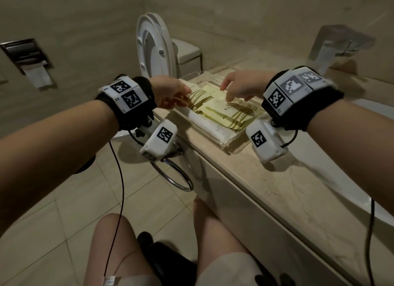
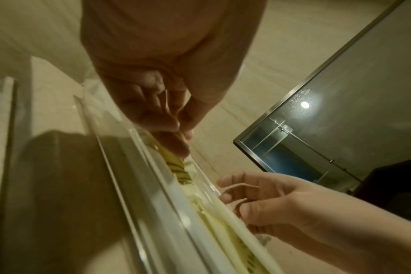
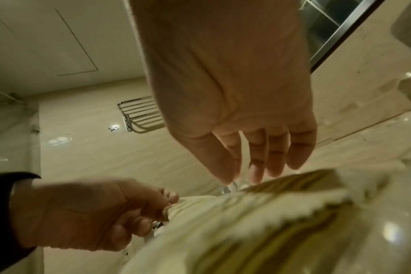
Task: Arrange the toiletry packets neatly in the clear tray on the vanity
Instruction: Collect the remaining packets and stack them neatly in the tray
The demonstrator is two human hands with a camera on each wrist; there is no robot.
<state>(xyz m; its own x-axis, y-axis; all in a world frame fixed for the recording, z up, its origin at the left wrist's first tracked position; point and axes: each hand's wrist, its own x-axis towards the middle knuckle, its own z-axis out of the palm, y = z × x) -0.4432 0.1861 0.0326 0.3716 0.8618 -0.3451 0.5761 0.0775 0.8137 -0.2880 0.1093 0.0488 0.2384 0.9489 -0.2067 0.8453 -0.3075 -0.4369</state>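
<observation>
Packets (image 1: 215,108) judged light, limp, slippery; edges best pinched. One edge pinched by left hand (image 1: 170,92); right hand (image 1: 238,87) relaxed, empty.

The tray (image 1: 232,143) is clear glossy plastic; the packets (image 1: 221,112) in it look like matt cream paper with serrated edges. The surface (image 1: 277,189) under the tray is polished veined stone.

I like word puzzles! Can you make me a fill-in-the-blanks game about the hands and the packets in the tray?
1. The packets lie in a clear ____ on the vanity.
2. The ____ hand pinches a packet's edge.
3. The toilet lid behind the tray stands ____.
4. The right hand holds ____.

Missing words: tray; left; up; nothing
</observation>
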